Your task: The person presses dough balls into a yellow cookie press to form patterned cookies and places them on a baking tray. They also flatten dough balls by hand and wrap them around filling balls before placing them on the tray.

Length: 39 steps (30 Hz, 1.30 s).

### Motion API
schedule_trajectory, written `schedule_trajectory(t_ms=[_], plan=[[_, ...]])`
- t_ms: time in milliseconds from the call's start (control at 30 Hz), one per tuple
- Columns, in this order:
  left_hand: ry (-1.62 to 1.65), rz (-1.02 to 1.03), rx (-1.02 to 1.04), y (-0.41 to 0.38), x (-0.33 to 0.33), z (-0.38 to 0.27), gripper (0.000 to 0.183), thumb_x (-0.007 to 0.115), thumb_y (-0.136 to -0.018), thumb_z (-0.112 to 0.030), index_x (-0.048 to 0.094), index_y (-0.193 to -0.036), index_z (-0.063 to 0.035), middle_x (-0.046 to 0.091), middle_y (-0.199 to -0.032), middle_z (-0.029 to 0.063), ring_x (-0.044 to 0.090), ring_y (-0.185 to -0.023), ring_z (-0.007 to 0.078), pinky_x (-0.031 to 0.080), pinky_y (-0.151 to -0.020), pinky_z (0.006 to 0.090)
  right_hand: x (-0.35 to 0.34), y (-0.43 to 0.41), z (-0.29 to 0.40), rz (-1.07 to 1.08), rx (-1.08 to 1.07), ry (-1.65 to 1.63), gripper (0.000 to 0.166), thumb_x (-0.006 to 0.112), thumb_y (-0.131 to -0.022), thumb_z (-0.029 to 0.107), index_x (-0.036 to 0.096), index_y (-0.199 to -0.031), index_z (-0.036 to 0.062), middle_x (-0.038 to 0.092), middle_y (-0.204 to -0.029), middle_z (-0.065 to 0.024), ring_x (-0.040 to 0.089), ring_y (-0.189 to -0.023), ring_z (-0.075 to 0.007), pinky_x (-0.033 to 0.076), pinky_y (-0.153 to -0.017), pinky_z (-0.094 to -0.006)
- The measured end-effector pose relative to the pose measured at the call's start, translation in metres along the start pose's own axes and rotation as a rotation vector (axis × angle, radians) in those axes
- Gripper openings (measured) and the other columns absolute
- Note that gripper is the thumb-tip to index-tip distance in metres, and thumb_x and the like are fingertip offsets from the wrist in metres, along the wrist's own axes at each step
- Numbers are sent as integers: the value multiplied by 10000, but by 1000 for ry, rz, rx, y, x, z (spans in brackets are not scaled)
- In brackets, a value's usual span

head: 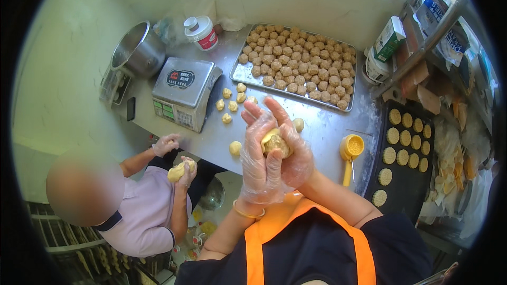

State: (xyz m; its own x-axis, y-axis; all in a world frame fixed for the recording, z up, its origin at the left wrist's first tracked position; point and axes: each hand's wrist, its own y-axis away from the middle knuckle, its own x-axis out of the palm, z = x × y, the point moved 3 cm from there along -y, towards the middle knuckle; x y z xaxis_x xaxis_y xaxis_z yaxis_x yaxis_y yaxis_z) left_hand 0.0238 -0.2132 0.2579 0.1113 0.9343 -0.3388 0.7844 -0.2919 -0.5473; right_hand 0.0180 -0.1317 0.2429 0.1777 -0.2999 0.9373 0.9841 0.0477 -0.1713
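Note:
Both my hands wear clear plastic gloves and are raised over the steel table. Between my left hand (259, 166) and my right hand (297, 154) sits a filling ball (276, 145), partly wrapped in pale yellow dough (267, 137). The fingers of both hands curve around it. Small dough pieces (233, 106) lie beyond my left hand, and a round dough ball (235, 148) rests just left of it. Another round ball (298, 124) is partly behind my right hand. A yellow mooncake mould (351, 147) with a handle lies to the right.
A metal tray (293, 95) of filling balls stands at the back. Left are a digital scale (184, 83), a steel pot (138, 49) and a co-worker (146, 206) holding dough (181, 171). Right, a black baking tray (400, 190) bears moulded cakes beside a metal rack (427, 37).

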Motion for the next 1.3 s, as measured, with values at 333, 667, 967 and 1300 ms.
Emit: schedule_trajectory(t_ms=[333,667,967,1300], plan=[[540,-33,-374,3,0,-11,380,526,-1090,-260,505,-1364,1,579,-1331,120,553,-1238,223,416,-1093,380,-9,7,5,-10,-134,559,700,241,-1107,585,474,-1521,71,387,-1603,-162,352,-1493,-320,251,-1235,-445],[407,-71,-240,6,6,-7,522,645,-1008,-314,517,-1386,22,605,-1275,164,582,-1200,253,472,-1029,385,-2,13,16,-39,-142,882,943,120,-1002,773,319,-1620,89,266,-1682,-139,220,-1562,-308,148,-1269,-435],[15,-3,156,10,-14,10,671,776,-924,-279,478,-1453,8,602,-1379,212,612,-1257,350,505,-1046,436,11,22,12,43,-180,715,807,162,-1050,706,140,-1678,200,134,-1725,-139,157,-1583,-295,119,-1278,-458],[-178,72,199,-7,-16,3,616,669,-912,-213,500,-1452,32,464,-1540,272,368,-1501,426,270,-1236,518,-18,23,10,-51,201,696,640,350,-1113,515,278,-1636,154,339,-1647,-85,344,-1498,-223,296,-1227,-366]])
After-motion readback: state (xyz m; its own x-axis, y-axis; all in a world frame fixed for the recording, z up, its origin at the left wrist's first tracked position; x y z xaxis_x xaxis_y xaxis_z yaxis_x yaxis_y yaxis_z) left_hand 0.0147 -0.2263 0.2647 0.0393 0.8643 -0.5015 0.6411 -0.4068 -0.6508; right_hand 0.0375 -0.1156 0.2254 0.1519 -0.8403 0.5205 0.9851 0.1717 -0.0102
